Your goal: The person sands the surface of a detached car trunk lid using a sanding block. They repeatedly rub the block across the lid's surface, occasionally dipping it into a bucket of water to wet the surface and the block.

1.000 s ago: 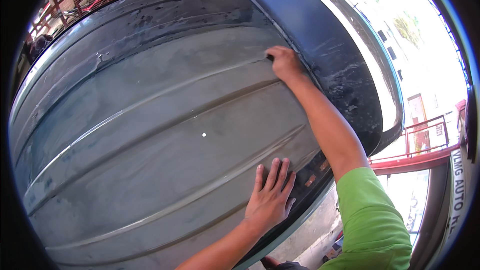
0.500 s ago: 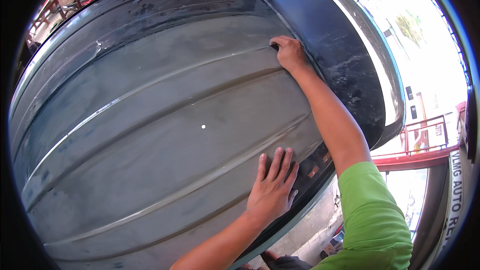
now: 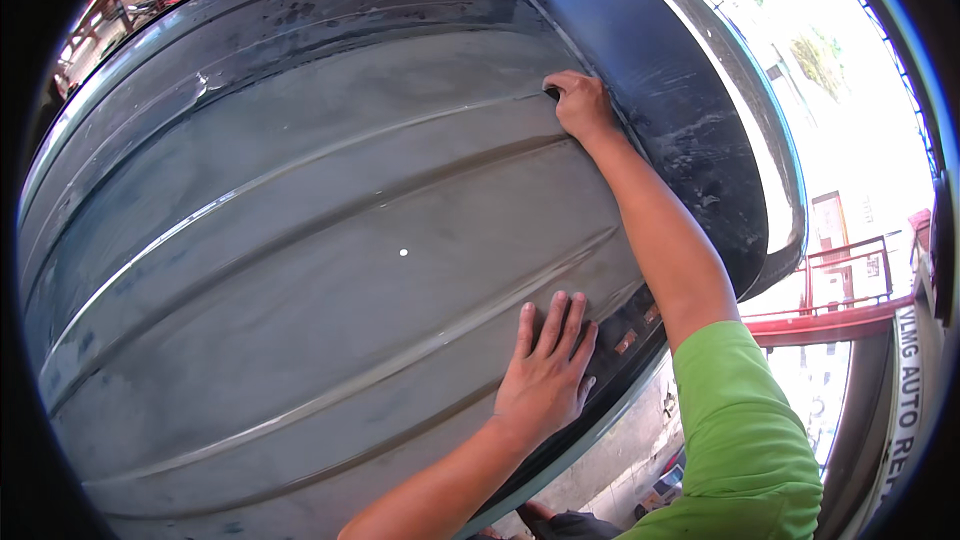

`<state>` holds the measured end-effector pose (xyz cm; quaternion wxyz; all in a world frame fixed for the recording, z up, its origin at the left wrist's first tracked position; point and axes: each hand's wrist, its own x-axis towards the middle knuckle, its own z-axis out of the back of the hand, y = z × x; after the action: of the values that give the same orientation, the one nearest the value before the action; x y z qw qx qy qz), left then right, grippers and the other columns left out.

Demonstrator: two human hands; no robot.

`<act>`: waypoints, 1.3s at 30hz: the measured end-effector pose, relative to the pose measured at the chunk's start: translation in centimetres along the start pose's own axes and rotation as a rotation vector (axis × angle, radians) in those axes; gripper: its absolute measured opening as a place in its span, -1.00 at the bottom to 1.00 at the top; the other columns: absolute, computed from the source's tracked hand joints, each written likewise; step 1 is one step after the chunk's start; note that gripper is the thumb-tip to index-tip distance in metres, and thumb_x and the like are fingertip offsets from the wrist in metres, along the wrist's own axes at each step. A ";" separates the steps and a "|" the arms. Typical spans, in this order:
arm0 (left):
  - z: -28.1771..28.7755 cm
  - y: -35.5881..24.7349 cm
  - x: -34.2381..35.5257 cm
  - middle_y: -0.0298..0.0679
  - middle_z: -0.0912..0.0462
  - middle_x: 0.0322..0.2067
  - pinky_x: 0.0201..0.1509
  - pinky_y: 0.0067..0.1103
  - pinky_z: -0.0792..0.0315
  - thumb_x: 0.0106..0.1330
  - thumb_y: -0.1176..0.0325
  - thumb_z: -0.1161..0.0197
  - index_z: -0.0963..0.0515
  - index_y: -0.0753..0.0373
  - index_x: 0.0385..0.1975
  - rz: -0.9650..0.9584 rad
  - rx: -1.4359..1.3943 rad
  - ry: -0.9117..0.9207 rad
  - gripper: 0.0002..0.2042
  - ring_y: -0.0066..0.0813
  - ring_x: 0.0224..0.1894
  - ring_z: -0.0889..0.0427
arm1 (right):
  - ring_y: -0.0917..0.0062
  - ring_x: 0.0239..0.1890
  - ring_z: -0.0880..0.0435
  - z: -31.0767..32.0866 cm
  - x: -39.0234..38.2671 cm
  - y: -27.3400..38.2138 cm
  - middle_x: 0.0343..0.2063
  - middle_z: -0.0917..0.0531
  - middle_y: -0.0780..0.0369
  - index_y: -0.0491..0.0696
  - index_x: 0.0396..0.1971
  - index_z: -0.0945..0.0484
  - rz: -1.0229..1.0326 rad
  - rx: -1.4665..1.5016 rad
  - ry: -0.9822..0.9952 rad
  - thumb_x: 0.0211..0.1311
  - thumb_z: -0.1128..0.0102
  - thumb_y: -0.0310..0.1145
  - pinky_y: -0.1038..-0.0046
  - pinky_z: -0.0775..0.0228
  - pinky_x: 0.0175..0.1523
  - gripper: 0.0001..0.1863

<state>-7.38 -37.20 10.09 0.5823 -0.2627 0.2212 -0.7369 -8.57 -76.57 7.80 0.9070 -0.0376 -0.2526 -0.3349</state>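
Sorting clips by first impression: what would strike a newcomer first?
A ridged grey roof fills most of the view, a dark spoiler along its right end. The left hand lies spread on the near side, the right hand curls beside the spoiler, and a bright green sleeve shows lower right.

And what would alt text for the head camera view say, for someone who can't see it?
A person's left hand lies spread on a ridged grey vehicle roof, while the curled right hand rests farther up it, near a dark blue curved panel. A green sleeve shows at lower right.
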 end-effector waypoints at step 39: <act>-0.2 0.2 0.0 -0.05 -0.15 0.56 0.66 0.06 0.19 0.28 0.04 -0.39 -0.46 0.16 0.38 -0.021 0.027 0.002 -0.32 -0.06 0.64 -0.03 | 0.13 -0.10 -0.79 0.3 0.0 -1.6 -0.18 -0.80 0.09 -0.03 -0.22 -0.82 0.151 0.017 -0.033 0.15 -0.08 -0.62 0.25 -0.63 0.05 -0.65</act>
<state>-7.36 -37.24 9.79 0.5776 -0.2563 0.2089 -0.7463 -9.74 -77.75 7.90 0.9257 -0.0542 -0.2669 -0.2626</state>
